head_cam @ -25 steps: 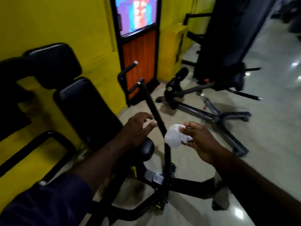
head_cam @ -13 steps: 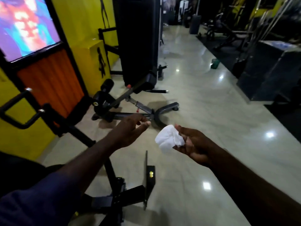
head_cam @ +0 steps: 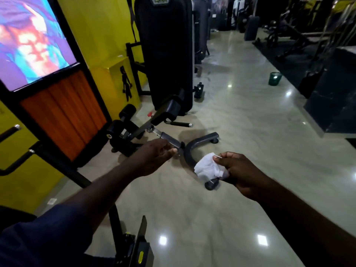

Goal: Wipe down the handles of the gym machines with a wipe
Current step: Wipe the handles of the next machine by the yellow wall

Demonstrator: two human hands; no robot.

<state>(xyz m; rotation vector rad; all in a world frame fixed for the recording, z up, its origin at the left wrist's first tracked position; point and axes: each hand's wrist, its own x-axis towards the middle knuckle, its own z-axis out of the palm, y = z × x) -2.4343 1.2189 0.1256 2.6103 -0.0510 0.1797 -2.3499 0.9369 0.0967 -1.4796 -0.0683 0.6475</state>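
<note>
My right hand [head_cam: 237,173] pinches a crumpled white wipe [head_cam: 208,169] in mid-air above the floor. My left hand [head_cam: 154,157] reaches forward beside it, fingers loosely extended and holding nothing. Ahead on the floor stands a low black bench machine [head_cam: 163,116] with a short side handle [head_cam: 180,124] tipped in silver. At the far left, two black bar handles [head_cam: 17,162] of another machine stick out with silver ends. Neither hand touches any handle.
A tall black padded machine [head_cam: 165,49] stands against the yellow wall [head_cam: 100,31]. The bench's curved grey foot [head_cam: 200,143] lies right behind my hands. A green cup [head_cam: 275,78] sits on the glossy floor. Dark equipment and a block [head_cam: 335,93] line the right side.
The view has swung right, away from the seat machine toward the aisle and floor bench. Both hands stay out in front, the wipe still pinched in my right hand.
</note>
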